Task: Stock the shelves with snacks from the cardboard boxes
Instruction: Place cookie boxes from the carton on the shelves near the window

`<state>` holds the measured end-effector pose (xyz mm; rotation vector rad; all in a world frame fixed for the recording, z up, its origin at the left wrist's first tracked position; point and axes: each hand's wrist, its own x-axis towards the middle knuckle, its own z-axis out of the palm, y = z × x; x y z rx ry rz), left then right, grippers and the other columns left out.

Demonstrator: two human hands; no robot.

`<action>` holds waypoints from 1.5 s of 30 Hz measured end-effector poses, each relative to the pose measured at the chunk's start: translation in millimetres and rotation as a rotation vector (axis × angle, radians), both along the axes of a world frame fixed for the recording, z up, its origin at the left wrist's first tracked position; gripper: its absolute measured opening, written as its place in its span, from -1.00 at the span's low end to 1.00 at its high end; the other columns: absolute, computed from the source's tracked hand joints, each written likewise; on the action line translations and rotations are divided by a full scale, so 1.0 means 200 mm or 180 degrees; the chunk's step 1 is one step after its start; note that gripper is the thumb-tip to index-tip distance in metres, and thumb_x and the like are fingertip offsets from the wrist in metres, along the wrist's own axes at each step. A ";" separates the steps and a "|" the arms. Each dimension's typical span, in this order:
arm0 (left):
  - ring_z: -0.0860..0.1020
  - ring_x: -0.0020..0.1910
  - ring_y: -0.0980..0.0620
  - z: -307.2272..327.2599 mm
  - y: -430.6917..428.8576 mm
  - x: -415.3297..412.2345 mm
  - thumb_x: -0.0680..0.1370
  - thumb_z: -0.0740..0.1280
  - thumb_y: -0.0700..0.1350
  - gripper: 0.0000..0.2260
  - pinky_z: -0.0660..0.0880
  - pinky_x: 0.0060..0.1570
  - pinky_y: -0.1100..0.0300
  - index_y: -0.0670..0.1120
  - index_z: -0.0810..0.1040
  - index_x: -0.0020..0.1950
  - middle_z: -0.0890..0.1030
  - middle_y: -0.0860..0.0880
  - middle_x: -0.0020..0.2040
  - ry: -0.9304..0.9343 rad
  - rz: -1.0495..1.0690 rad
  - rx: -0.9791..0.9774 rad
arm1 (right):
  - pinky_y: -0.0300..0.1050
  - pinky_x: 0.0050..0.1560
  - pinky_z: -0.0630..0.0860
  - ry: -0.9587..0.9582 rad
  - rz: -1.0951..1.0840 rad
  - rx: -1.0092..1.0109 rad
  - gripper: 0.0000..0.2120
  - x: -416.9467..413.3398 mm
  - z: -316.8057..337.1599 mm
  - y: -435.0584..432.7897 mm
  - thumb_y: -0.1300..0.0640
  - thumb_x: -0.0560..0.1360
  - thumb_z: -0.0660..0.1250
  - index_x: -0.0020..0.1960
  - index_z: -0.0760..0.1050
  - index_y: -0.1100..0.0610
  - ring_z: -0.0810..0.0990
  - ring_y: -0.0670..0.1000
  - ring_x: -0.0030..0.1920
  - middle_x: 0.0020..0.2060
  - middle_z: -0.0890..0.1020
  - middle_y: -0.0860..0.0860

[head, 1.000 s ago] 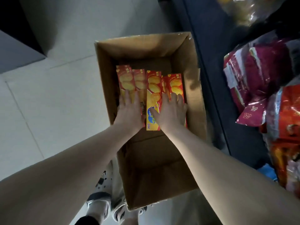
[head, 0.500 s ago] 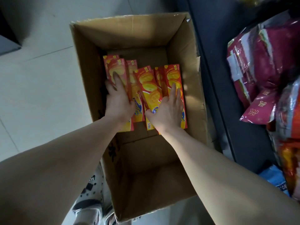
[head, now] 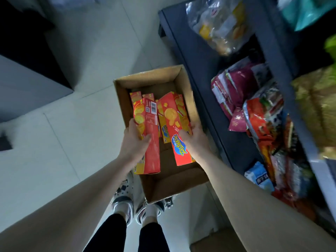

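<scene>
An open cardboard box (head: 183, 82) stands on the floor beside a dark shelf unit (head: 205, 73). Inside it lie red and orange cracker boxes. My left hand (head: 133, 142) grips a stack of cracker boxes (head: 151, 131) lifted above the carton, barcode side up. My right hand (head: 195, 138) grips a second stack of cracker boxes (head: 174, 120) with a blue logo showing. A few more cracker boxes (head: 136, 96) remain lower in the carton at its far end.
The shelf on the right holds snack bags: magenta bags (head: 234, 88), red bags (head: 263, 120), a clear bag of yellow snacks (head: 218, 24), a light blue pack (head: 259, 177). My feet (head: 123, 202) stand at the carton's near end. Pale tiled floor (head: 63, 142) lies left.
Both hands went from resting flat on the cracker boxes to gripping stacks and lifting them out of the carton. The view pulled back and up, showing the shelf.
</scene>
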<state>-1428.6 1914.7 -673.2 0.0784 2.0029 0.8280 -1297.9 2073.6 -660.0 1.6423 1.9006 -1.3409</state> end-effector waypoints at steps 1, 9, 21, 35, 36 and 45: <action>0.59 0.15 -0.04 0.11 -0.03 0.00 0.37 0.37 0.21 -0.52 0.55 0.12 -0.19 0.22 0.33 0.23 0.58 0.05 0.17 0.0019 -0.0088 0.0014 | -0.18 -0.19 0.56 0.0013 -0.0013 -0.0006 -0.51 0.01 0.12 -0.01 -0.28 0.43 0.27 0.28 0.34 -0.11 0.64 -0.06 -0.07 0.10 0.60 -0.04; 0.63 -0.17 0.25 1.22 -0.14 -0.14 0.39 0.51 -0.12 -0.77 0.61 -0.11 0.16 0.05 0.51 -0.07 0.60 0.09 -0.10 0.0429 -0.0611 0.0415 | -0.06 0.05 0.56 0.0482 -0.0658 -0.0014 -0.50 0.13 1.19 -0.16 -0.34 0.49 0.26 0.25 0.47 -0.02 0.65 -0.04 -0.01 0.03 0.64 -0.05; 0.69 -0.02 -0.05 2.31 -0.37 -0.02 0.25 0.66 0.04 -0.23 0.60 0.04 -0.08 -0.06 0.30 0.29 0.64 -0.05 0.06 -0.0458 -0.1393 0.1454 | 0.07 0.03 0.65 0.1066 -0.2217 0.0457 -0.15 0.54 2.39 -0.89 -0.38 0.17 0.56 0.27 0.32 0.01 0.72 0.03 -0.07 0.03 0.67 0.00; 0.62 -0.14 0.12 3.10 -0.59 1.20 0.53 0.42 -0.16 -0.75 0.48 -0.18 0.21 0.07 0.45 0.10 0.65 0.04 -0.04 -0.0906 -0.3514 0.2145 | -0.16 -0.20 0.55 0.2205 -0.4244 0.1580 -0.48 1.72 3.14 -1.89 0.03 0.38 0.54 0.25 0.41 0.10 0.70 -0.04 -0.17 0.00 0.68 0.04; 0.63 -0.13 0.11 3.13 -0.62 1.34 0.53 0.42 -0.15 -0.72 0.49 -0.20 0.24 0.06 0.44 0.17 0.65 0.04 -0.01 -0.0903 -0.3658 0.2184 | -0.15 -0.19 0.57 0.2211 -0.4272 0.1722 -0.44 1.85 3.17 -1.96 0.02 0.35 0.56 0.25 0.42 0.09 0.71 -0.02 -0.14 0.02 0.68 0.04; 0.62 -0.12 0.09 3.41 -1.07 2.81 0.30 0.62 -0.14 -0.44 0.56 -0.04 0.14 -0.02 0.40 0.17 0.63 -0.02 0.02 -0.0478 -0.4811 0.2945 | 0.18 0.14 0.61 0.1646 -0.4491 0.2830 -0.34 3.08 3.39 -2.81 0.22 0.15 0.58 0.17 0.38 0.08 0.66 0.17 0.11 0.12 0.63 0.16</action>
